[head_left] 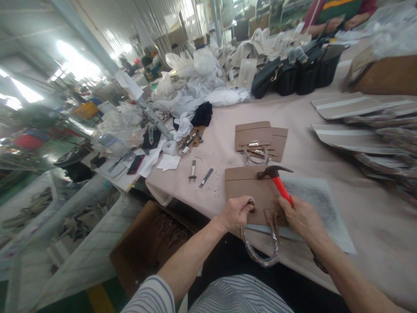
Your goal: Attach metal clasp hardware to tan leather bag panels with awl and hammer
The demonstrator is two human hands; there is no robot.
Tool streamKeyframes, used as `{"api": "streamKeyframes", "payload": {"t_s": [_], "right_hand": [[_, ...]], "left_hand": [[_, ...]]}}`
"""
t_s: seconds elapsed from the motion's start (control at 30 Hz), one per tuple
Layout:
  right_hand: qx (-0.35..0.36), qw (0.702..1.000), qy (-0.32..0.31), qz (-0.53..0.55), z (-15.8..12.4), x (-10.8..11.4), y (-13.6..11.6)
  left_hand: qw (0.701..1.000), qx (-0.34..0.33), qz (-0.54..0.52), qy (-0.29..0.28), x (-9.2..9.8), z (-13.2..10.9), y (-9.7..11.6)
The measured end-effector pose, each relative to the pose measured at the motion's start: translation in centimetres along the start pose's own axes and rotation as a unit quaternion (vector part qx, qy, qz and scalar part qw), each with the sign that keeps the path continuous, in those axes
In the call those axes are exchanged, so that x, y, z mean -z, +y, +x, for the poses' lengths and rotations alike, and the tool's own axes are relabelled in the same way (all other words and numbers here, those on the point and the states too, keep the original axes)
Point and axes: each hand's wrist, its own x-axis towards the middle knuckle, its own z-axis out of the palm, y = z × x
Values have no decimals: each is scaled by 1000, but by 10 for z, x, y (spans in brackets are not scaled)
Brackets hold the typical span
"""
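Observation:
A brown bag panel (243,184) lies before me on a pale board (325,208), its plastic-wrapped handle (262,258) hanging over the table's near edge. My left hand (237,212) pinches a small dark punch-like tool (251,204) upright against the panel. In my right hand (302,217) is a claw hammer (282,190) with a red grip, its fingers wrapped around the grip. The hammer's head is above the panel's upper right part, apart from the small tool. Whatever lies under the tool's tip is hidden by my left fingers.
More brown panels with handles (254,132) lie just beyond. A metal strip tool (206,178) and another small tool (193,170) rest to the left. Panels are stacked (358,139) at right, black bags (289,78) stand behind. A cardboard box (143,248) sits below left. A co-worker's hands (345,22) show far right.

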Motion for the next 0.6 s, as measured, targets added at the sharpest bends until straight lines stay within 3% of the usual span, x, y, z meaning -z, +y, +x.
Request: {"api": "streamKeyframes", "payload": {"t_s": [0.17,0.3,0.37,0.43,0.53,0.6], "right_hand": [[54,995,60,58,-30,48,-9],[143,967,185,98,-71,86,-20],[207,945,240,78,-87,88,-16],[267,930,249,36,-96,79,-4],[314,930,188,-32,-99,61,18],[304,933,185,-45,-101,56,25]], "left_hand": [[997,-38,69,-23,-1,-2,-4],[994,-43,86,-50,1,-1,-4],[992,-57,92,-62,1,0,-5],[990,-70,102,-71,1,-1,-8],[988,-85,109,-63,-2,-2,-14],[988,-95,110,-53,-4,-3,-17]]}}
